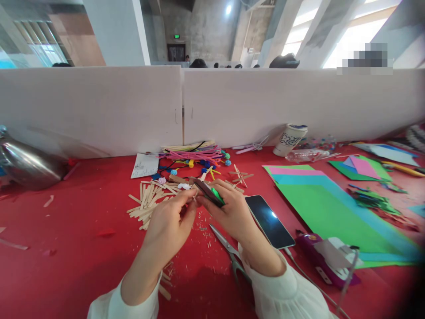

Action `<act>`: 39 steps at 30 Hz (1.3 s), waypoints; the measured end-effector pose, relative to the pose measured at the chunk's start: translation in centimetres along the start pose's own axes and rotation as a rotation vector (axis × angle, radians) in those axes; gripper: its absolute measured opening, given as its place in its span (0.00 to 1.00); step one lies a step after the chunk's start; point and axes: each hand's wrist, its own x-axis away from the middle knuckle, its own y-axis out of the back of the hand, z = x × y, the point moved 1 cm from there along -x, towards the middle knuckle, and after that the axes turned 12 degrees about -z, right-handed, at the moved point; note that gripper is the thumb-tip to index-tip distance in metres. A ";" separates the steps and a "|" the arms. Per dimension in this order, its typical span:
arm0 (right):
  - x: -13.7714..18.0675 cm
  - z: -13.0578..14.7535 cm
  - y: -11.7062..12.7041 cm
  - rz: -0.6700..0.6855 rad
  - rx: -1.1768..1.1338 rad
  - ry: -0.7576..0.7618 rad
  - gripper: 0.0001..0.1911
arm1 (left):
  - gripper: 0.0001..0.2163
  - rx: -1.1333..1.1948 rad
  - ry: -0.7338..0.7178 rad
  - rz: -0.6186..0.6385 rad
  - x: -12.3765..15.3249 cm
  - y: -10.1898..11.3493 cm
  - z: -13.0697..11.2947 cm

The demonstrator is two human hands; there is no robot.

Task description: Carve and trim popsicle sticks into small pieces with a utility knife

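My left hand [171, 223] and my right hand [230, 210] meet above the red table [83, 230], fingers closed. Between them is a small dark piece with wooden sticks and a green bit [210, 192]; my right hand grips it, and my left hand pinches its near end. A loose pile of wooden craft sticks [149, 201] lies just left of my hands. Scissors [229, 248] lie on the table under my right wrist. A dark phone [269, 220] lies right of my right hand.
Coloured pipe cleaners and pom-poms [195, 157] lie behind the sticks. Green, blue and pink paper sheets [325, 208] spread to the right, a purple glue gun [327, 261] near them. A paper cup [289, 139] leans on the white partition [252, 104]. A silvery bag [29, 164] sits far left.
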 end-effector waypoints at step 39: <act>-0.1 0.6 0.0 -0.081 -0.074 -0.097 0.02 | 0.11 0.167 0.149 -0.029 0.1 -0.2 -0.1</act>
